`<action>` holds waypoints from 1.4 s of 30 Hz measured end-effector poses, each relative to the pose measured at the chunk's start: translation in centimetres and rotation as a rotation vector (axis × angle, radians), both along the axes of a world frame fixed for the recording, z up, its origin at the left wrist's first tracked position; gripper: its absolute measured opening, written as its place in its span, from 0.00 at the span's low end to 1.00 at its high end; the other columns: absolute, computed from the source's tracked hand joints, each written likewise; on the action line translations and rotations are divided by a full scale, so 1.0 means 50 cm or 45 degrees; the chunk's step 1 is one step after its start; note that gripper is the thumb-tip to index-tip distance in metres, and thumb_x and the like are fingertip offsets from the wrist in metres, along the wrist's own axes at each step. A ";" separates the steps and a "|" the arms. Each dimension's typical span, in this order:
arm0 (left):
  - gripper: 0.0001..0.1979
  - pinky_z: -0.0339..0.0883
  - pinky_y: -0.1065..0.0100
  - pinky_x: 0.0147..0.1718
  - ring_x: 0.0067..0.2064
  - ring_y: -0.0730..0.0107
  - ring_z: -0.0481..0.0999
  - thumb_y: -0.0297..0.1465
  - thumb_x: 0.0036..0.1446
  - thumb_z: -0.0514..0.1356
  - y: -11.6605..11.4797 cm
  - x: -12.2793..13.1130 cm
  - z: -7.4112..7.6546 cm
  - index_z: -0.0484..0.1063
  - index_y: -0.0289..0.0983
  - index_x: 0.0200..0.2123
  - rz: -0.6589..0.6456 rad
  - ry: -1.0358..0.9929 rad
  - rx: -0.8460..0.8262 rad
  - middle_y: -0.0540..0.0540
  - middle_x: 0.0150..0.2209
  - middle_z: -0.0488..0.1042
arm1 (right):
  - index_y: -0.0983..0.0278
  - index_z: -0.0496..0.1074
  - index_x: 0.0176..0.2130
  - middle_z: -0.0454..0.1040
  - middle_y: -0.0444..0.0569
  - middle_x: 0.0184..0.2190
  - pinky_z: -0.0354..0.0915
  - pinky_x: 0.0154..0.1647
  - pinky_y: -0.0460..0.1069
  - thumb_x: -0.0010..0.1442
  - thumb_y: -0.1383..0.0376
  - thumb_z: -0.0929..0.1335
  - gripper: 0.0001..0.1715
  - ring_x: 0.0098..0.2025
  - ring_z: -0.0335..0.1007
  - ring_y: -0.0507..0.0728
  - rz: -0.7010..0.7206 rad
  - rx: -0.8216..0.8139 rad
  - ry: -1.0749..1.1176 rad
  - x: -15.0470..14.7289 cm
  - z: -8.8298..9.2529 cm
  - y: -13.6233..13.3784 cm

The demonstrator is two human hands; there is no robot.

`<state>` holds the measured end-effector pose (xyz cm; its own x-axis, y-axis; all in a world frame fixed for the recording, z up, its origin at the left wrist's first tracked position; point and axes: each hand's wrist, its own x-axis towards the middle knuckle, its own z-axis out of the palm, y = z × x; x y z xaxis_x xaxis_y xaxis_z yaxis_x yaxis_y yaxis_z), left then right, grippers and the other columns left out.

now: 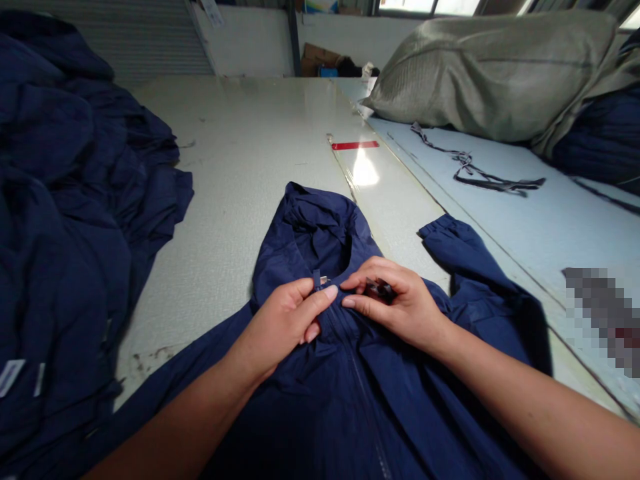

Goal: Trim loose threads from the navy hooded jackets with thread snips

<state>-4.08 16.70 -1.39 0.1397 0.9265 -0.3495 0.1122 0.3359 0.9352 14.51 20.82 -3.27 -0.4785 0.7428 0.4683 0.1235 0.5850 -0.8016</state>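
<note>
A navy hooded jacket (310, 400) lies front up on the table, its hood (320, 220) spread away from me. Its front zipper (363, 383) runs down from the neck and looks closed. My left hand (287, 317) pinches the collar edge at the top of the zipper, between thumb and fingers. A short navy tab (317, 279) stands up beside that thumb, with a small shiny bit next to it. Curled at the collar's right side, my right hand (400, 300) keeps a small black tool (381, 290) in its fingers; its exact kind is partly hidden. Its fingertips touch the collar.
A heap of navy garments (60, 200) is piled at the left. The pale table (240, 133) stretches away, with a red strip (355, 145) on it. At the right are dark cords (495, 180), a big grey-green sack (490, 73) and a blurred-out patch (607, 317).
</note>
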 end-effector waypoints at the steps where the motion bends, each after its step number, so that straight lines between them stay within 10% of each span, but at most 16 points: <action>1: 0.18 0.51 0.79 0.15 0.18 0.83 0.59 0.45 0.56 0.61 -0.001 0.001 0.000 0.70 0.35 0.30 -0.002 0.019 0.013 0.56 0.20 0.62 | 0.62 0.76 0.36 0.74 0.46 0.30 0.67 0.35 0.48 0.60 0.65 0.72 0.03 0.33 0.70 0.53 0.009 0.001 -0.009 0.000 0.003 -0.002; 8: 0.14 0.56 0.79 0.17 0.18 0.82 0.60 0.42 0.59 0.59 -0.003 -0.001 -0.003 0.66 0.37 0.30 0.110 -0.058 0.070 0.58 0.19 0.62 | 0.62 0.70 0.33 0.72 0.46 0.30 0.65 0.36 0.48 0.66 0.63 0.67 0.08 0.33 0.68 0.53 -0.025 -0.089 0.029 0.008 0.013 -0.011; 16: 0.15 0.56 0.80 0.17 0.19 0.82 0.61 0.42 0.60 0.59 -0.004 -0.007 -0.005 0.65 0.37 0.30 0.099 -0.152 0.059 0.57 0.19 0.63 | 0.62 0.65 0.62 0.69 0.53 0.43 0.65 0.48 0.53 0.73 0.59 0.54 0.25 0.46 0.67 0.56 0.047 -0.088 -0.141 0.016 0.005 -0.010; 42: 0.18 0.58 0.73 0.22 0.21 0.75 0.64 0.45 0.64 0.50 -0.019 -0.002 0.025 0.65 0.39 0.28 -0.023 0.269 0.217 0.56 0.19 0.62 | 0.62 0.77 0.40 0.79 0.50 0.33 0.70 0.37 0.50 0.58 0.64 0.74 0.08 0.35 0.76 0.56 -0.003 0.121 -0.047 0.011 0.017 -0.014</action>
<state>-4.16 15.75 -0.17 0.0971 0.9725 -0.2115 0.3156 0.1715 0.9333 15.08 20.10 -2.45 -0.4951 0.6972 0.5185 0.1537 0.6576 -0.7375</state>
